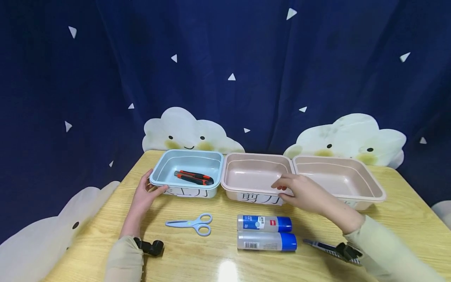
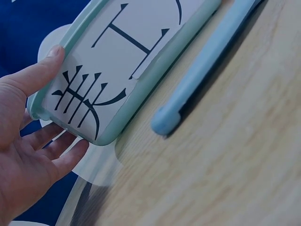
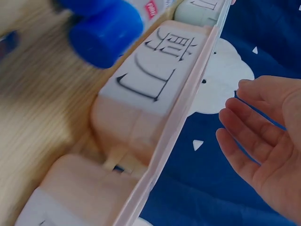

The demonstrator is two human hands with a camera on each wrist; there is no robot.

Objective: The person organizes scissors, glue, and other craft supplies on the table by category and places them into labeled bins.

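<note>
My left hand holds the light blue bin by its front left corner, thumb at the rim and fingers round the side. In that bin lie utility knives with black and orange bodies. My right hand hovers at the front right rim of the middle pink bin, fingers loosely bent and nothing in them. Light blue scissors lie in front of the blue bin. Two clear glue bottles with blue caps lie side by side before the middle bin.
A second pink bin stands at the right end of the row. Below my right forearm lies a slim dark object, partly hidden by the wrist camera. Paper labels with black characters face front. A dark blue curtain hangs behind the wooden table.
</note>
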